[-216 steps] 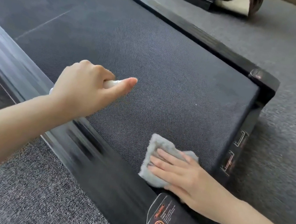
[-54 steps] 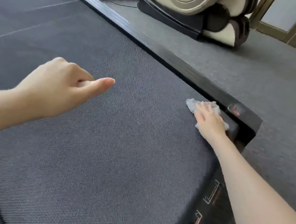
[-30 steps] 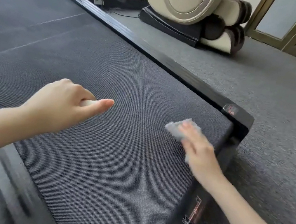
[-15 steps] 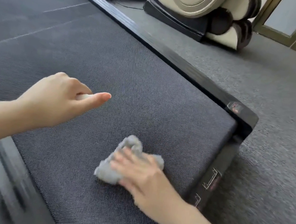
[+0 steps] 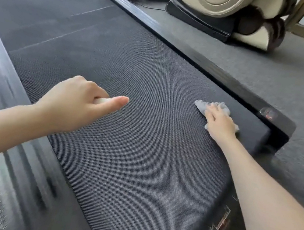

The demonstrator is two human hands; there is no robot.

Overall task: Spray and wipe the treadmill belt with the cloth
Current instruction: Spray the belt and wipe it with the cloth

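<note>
The dark textured treadmill belt (image 5: 131, 151) fills the middle of the view. My right hand (image 5: 218, 121) lies flat with straight fingers on a small grey cloth (image 5: 201, 105), pressing it onto the belt near the far right corner. My left hand (image 5: 77, 103) hovers over the belt's left half, curled round a small white spray bottle (image 5: 100, 100); only a sliver of the bottle shows under my index finger, which points forward along its top.
Glossy black side rails (image 5: 222, 80) frame the belt, ending in a rear end cap (image 5: 277, 124). Grey carpet (image 5: 292, 81) surrounds the treadmill. A beige and black massage chair (image 5: 232, 14) stands at the back right, by windows.
My right hand slid the cloth from the near middle of the belt out to the far right corner. My left hand kept its place and grip.
</note>
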